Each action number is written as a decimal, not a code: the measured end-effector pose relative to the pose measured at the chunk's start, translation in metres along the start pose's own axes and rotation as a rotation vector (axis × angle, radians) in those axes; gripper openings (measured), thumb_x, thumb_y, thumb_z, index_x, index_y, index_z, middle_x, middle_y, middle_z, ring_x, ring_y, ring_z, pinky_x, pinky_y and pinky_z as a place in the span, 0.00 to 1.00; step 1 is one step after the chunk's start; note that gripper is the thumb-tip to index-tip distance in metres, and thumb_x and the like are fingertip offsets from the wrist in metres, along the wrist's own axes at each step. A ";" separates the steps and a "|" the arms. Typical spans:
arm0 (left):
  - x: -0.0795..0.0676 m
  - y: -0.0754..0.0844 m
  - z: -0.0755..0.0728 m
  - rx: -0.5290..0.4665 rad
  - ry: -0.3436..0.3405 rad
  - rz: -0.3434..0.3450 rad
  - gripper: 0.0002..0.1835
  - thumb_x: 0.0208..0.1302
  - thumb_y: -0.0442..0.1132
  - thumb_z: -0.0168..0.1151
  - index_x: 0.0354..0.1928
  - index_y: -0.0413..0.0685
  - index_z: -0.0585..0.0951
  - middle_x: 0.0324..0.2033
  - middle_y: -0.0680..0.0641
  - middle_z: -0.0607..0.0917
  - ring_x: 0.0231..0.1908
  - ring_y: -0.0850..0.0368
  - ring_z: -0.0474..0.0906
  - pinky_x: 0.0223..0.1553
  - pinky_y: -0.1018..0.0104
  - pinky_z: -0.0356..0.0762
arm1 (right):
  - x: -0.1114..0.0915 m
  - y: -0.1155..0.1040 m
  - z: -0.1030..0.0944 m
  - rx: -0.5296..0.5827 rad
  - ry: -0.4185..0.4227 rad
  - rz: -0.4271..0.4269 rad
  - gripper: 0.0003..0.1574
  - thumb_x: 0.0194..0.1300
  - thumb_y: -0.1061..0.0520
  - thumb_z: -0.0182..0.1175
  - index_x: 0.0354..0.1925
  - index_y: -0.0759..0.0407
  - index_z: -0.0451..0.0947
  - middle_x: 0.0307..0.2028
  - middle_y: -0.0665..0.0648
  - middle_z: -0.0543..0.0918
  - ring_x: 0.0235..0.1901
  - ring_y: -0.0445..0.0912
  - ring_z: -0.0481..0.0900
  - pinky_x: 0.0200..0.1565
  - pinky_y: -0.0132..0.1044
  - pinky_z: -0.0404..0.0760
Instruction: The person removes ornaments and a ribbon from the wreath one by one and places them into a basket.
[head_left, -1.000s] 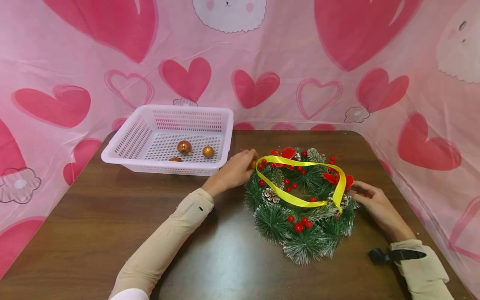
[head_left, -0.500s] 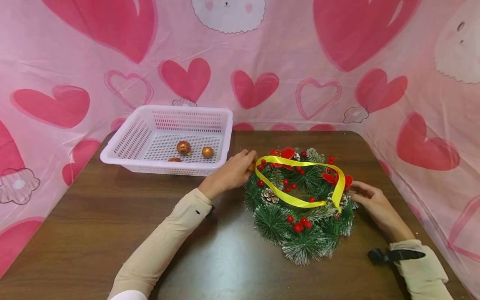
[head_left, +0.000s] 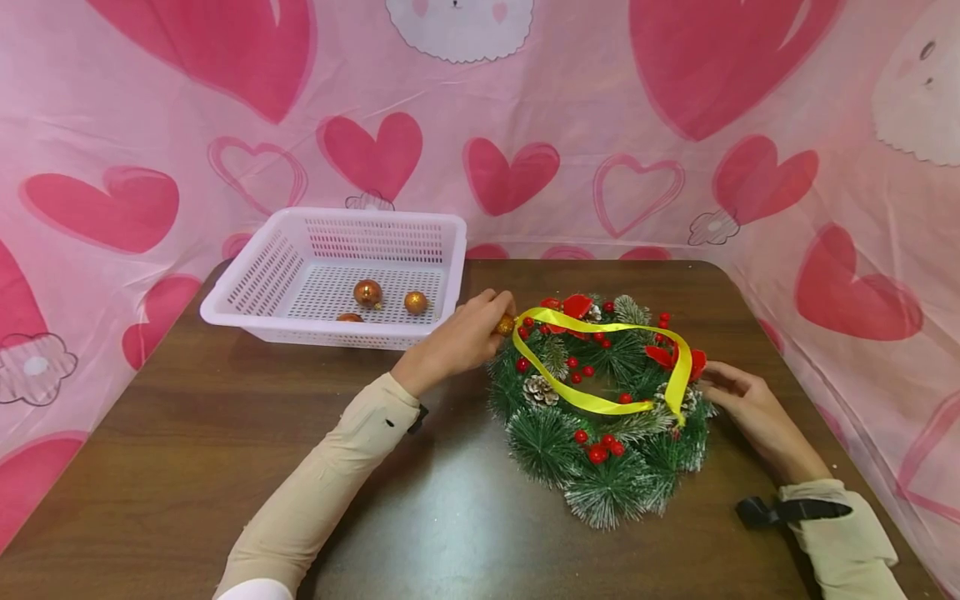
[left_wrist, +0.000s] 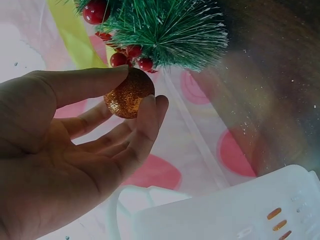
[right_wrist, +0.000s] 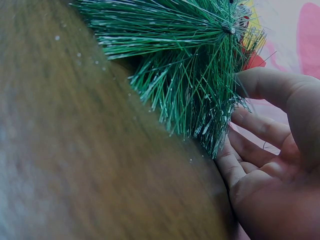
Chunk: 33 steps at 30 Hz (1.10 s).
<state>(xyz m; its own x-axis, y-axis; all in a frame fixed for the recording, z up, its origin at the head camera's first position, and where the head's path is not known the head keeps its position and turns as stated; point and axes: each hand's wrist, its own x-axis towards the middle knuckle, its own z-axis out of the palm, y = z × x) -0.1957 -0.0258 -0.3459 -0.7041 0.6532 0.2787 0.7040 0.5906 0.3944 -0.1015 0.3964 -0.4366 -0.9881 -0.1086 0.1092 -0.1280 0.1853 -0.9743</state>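
My left hand (head_left: 463,333) pinches a small copper-gold glitter bauble (left_wrist: 131,95) between thumb and fingertips, at the left edge of a green Christmas wreath (head_left: 611,475). In the head view the bauble lies right by the end of a yellow ribbon loop (head_left: 581,403) draped over the wreath. Frosted pine tips, red berries, red flowers and pine cones cover the wreath, which lies on the table. On its right side my right hand (head_left: 753,408) holds the outer edge, thumb (right_wrist: 262,82) against the needles and the other fingers partly hidden behind them.
A white perforated basket (head_left: 341,333) stands at the back left of the brown wooden table (head_left: 225,433), with a few copper baubles (head_left: 367,292) inside. Pink heart-print cloth (head_left: 517,75) hangs behind and along the sides.
My left hand has shifted slightly up and left, and more of the glitter bauble shows beside the ribbon. The right hand and wreath look the same.
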 end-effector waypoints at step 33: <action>0.004 -0.004 -0.013 -0.003 0.087 -0.017 0.16 0.62 0.30 0.67 0.50 0.38 0.76 0.40 0.42 0.79 0.40 0.50 0.76 0.44 0.58 0.78 | 0.000 -0.001 0.001 0.004 0.018 -0.013 0.26 0.68 0.72 0.55 0.50 0.41 0.80 0.43 0.38 0.84 0.43 0.30 0.80 0.44 0.19 0.75</action>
<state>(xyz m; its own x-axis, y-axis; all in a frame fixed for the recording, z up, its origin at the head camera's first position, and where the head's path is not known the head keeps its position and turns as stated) -0.2020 -0.0318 -0.3347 -0.7217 0.5989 0.3472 0.6915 0.5999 0.4025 -0.1016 0.3955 -0.4360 -0.9878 -0.0931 0.1252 -0.1404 0.1799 -0.9736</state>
